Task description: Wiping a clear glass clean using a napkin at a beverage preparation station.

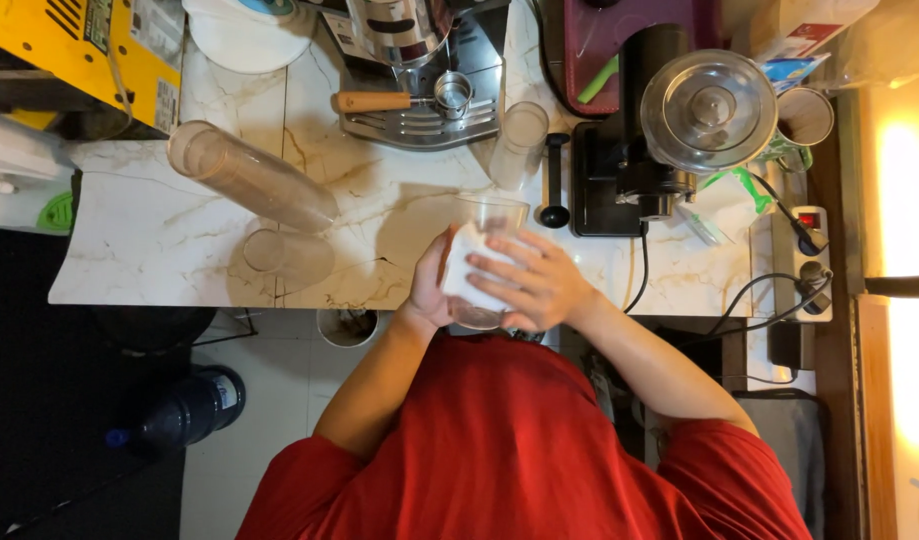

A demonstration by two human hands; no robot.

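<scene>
Both hands hold one clear plastic cup (484, 225) over the near edge of the marble counter (159, 240). Our left hand (431, 285) cups its side; our right hand (539, 285) presses a white cloth (466, 270) on it. We think it is light, thin and slippery, so hold the middle softly.

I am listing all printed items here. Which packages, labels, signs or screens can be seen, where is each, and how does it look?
Yellow machine, top left corner: boxy, with pale rectangular labels on its side.
Cardboard box, top right: tan, with a white and red label.
Blue and white packet, beside the paper cup at top right.
Green and white wrapper, right of the black grinder.
No screens visible.
</scene>
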